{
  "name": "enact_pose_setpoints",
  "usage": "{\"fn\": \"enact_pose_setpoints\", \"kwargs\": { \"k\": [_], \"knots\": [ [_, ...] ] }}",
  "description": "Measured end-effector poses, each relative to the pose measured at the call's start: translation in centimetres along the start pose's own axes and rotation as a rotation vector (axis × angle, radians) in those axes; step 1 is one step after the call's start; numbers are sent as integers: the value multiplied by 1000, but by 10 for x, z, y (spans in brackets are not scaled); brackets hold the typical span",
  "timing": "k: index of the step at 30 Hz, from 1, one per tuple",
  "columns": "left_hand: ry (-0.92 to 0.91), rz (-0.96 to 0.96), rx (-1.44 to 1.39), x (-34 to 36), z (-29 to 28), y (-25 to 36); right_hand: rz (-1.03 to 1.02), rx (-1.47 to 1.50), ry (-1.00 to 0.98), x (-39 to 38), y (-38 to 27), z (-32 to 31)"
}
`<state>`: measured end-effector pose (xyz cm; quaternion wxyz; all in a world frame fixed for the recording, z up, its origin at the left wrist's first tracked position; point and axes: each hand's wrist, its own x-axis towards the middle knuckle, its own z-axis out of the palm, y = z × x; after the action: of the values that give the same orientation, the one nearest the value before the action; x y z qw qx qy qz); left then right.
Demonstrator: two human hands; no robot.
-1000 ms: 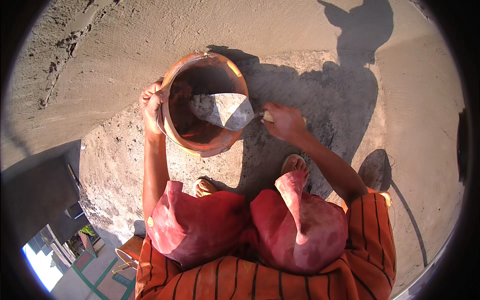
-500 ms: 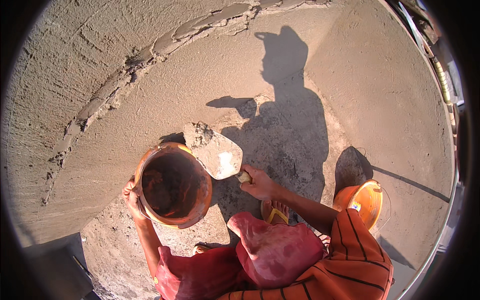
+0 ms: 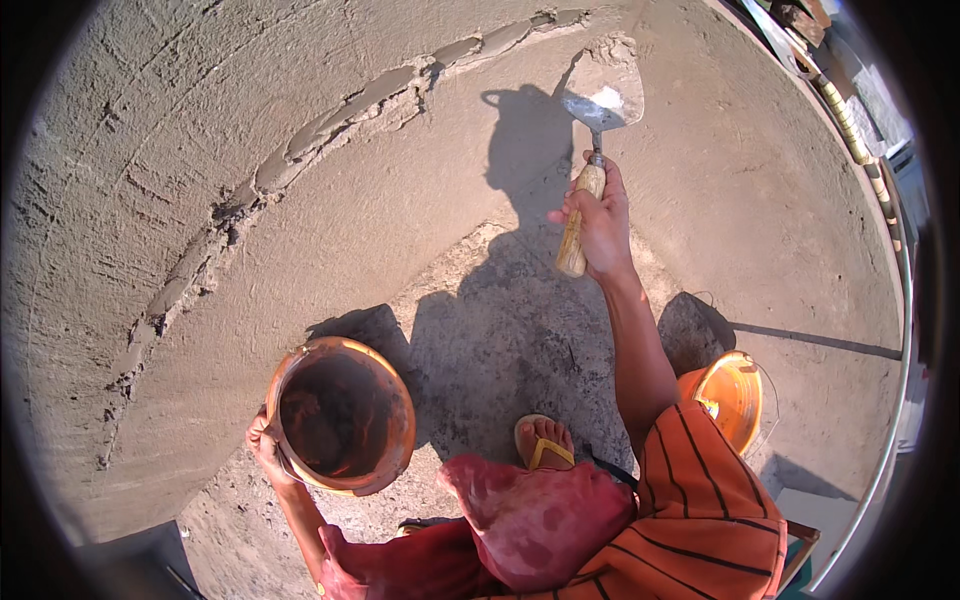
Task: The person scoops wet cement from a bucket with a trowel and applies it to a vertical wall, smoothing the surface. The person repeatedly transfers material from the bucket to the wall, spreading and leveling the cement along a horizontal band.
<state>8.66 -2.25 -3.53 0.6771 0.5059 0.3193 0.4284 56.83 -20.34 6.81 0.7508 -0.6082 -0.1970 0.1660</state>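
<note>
My right hand (image 3: 600, 215) is stretched far forward, closed round the wooden handle of a trowel (image 3: 606, 92). Grey mortar (image 3: 612, 48) clings to the far edge of its metal blade, which is held up close to the wall corner. On the left, my left hand (image 3: 265, 440) grips the rim of an orange bucket (image 3: 402, 420), its fingers curled over the outer edge. The bucket tips slightly, its mouth facing up, and dark mortar (image 3: 335, 415) lies inside, mostly in shade.
A rendered wall (image 3: 300, 235) curves round the left and far side, with a rough mortar ridge (image 3: 330, 125) along it. A second orange bucket (image 3: 735, 395) stands at the right near another wall (image 3: 780, 230). My sandalled foot (image 3: 545, 440) rests on the rough concrete floor (image 3: 500, 340).
My right hand has swung the trowel from beside the bucket forward and right, up to the wall corner. My left hand keeps its hold on the bucket.
</note>
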Motion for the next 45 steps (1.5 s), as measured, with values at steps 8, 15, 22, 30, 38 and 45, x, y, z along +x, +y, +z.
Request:
{"fn": "enact_pose_setpoints", "kwargs": {
  "k": [8,15,22,30,38,45],
  "knots": [
    [15,81,41,-2,-7,-4,-3,-61,-20,45,-24,14],
    [27,73,-41,0,16,2,-97,-423,-27,42,-35,38],
    [-5,69,-35,-3,33,17,-221,-892,-51,20,-28,77],
    [-5,68,54,-7,25,14,-144,-918,-53,-25,-19,130],
    [21,85,60,-5,24,13,-263,-724,-110,-68,49,79],
    [9,46,21,-13,18,9,-144,-5,-4,48,20,-19]
  ]
}}
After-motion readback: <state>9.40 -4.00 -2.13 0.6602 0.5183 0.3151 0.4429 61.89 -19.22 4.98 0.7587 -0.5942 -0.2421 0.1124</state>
